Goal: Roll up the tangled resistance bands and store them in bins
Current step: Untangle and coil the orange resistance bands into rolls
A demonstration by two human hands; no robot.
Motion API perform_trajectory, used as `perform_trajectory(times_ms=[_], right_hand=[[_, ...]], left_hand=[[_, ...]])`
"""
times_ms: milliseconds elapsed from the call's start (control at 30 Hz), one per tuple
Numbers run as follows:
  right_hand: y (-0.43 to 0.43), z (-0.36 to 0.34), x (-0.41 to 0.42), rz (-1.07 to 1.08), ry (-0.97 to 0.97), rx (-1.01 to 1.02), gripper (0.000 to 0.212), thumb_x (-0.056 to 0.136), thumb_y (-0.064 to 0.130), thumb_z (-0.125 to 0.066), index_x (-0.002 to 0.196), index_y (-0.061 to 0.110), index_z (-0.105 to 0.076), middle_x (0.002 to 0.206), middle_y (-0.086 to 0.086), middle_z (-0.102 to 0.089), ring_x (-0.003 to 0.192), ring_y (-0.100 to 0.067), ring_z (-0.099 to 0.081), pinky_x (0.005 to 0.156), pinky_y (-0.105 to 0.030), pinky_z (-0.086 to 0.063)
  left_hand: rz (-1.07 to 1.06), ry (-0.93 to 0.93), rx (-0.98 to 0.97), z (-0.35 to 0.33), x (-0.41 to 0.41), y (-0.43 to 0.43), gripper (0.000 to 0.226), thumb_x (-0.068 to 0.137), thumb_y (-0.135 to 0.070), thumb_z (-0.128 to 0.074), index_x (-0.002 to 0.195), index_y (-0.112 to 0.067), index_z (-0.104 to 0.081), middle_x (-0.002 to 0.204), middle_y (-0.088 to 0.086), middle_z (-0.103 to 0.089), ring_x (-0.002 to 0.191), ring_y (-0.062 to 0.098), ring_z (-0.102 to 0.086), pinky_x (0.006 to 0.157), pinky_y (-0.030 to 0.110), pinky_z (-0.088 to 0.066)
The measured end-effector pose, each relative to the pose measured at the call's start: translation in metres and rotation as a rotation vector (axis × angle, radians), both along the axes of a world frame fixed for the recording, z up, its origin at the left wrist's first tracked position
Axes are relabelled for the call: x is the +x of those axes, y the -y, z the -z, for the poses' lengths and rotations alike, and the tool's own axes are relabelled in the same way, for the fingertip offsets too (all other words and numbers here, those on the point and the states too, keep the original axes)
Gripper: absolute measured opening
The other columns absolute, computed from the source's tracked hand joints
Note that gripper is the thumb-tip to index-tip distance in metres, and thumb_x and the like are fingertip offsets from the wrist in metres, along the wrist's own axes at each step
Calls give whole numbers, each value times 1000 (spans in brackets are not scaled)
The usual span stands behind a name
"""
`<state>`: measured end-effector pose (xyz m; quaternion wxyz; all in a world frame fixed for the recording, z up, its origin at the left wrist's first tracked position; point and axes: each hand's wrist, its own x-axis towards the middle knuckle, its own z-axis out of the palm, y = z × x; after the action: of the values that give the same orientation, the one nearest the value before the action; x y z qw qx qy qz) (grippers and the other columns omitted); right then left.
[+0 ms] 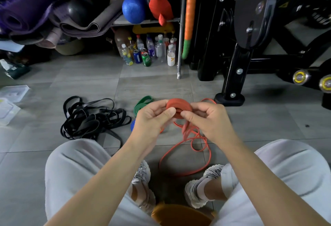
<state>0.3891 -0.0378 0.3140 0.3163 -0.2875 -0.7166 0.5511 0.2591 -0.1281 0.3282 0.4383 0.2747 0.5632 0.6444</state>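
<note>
A red resistance band [179, 106] is partly wound into a thick flat coil held at chest height between both hands. My left hand [152, 116] grips the coil's left side, thumb on its face. My right hand [207, 118] pinches the right side and the strand leaving it. The loose red tail [188, 154] loops down onto the floor between my feet. A tangled heap of black bands [91, 118] lies on the tiles to the left. A green band [143, 104] and a blue band [132, 125] lie just behind my left hand, partly hidden.
An orange bin [180, 215] sits between my knees at the bottom edge. Bottles and cans [146, 51] stand under a shelf with rolled mats [26, 14]. A black gym machine frame [232, 75] stands at the right. Clear plastic lids [10, 98] lie far left.
</note>
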Motion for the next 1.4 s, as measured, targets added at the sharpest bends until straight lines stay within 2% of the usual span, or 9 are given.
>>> perform_trajectory(times_ms=[133,267,467,633,733,800,933,1000,1400], right_hand=[[-5,5,3,-76,242,172,13,79,23,-73,83,34,-72,65,-11,-69,64,-33,-66,65,-44,-53],[-5,-3,-1,-33,324,260,13,74,22,-78,86,23,-75,50,19,-59,55,3,-58,58,-12,-42],[-9,-17,8,-69,126,3,15,72,17,-78,73,31,-73,73,-22,-69,62,-27,-64,66,-59,-53],[-6,-27,6,19,-65,-21,17,68,22,-73,80,34,-71,81,-22,-70,81,-44,-65,74,-45,-50],[-11,-25,5,52,-76,-30,22,73,14,-74,87,31,-69,80,10,-74,80,-14,-71,82,-30,-54],[-14,-24,7,26,38,99,20,77,10,-73,88,27,-71,76,12,-73,75,-9,-70,76,-24,-55],[-20,-29,6,-9,248,279,15,76,17,-76,91,19,-74,72,6,-72,69,-7,-67,70,-27,-53],[-22,-34,3,6,264,292,14,75,18,-77,88,20,-74,70,9,-71,67,-4,-65,68,-23,-52],[-26,-49,-4,17,-100,25,21,74,7,-73,82,26,-67,68,19,-70,67,5,-64,67,-11,-50]], left_hand=[[159,-722,-161,-5,-12,0,34,80,-2,-69,108,-20,-62,106,-3,-63,95,11,-60,85,18,-47],[290,-1239,-118,-24,-15,-3,27,80,-10,-69,106,-15,-70,98,-3,-67,85,8,-56,79,7,-37],[91,-771,-43,-36,-20,-7,34,78,1,-70,82,-33,-65,73,-23,-68,73,-6,-64,75,12,-51],[-10,-326,79,-29,-3,-10,29,81,7,-63,88,-20,-66,76,-11,-72,73,5,-67,73,21,-55],[-17,61,78,-21,9,-12,23,84,8,-56,92,-12,-63,80,-2,-72,75,12,-68,70,22,-56],[18,-151,12,-20,6,-14,24,85,4,-60,96,-17,-61,91,-2,-70,85,15,-66,78,26,-54],[263,-1140,-123,-37,-11,-20,41,82,-14,-69,118,-29,-57,110,-10,-58,99,10,-55,86,22,-45],[306,-1272,-100,-47,-13,-24,34,82,-15,-68,115,-21,-63,104,-6,-65,94,10,-57,84,20,-43],[-54,-245,99,-58,-12,-35,27,83,1,-64,89,-25,-65,79,-7,-73,79,16,-70,71,34,-58]])
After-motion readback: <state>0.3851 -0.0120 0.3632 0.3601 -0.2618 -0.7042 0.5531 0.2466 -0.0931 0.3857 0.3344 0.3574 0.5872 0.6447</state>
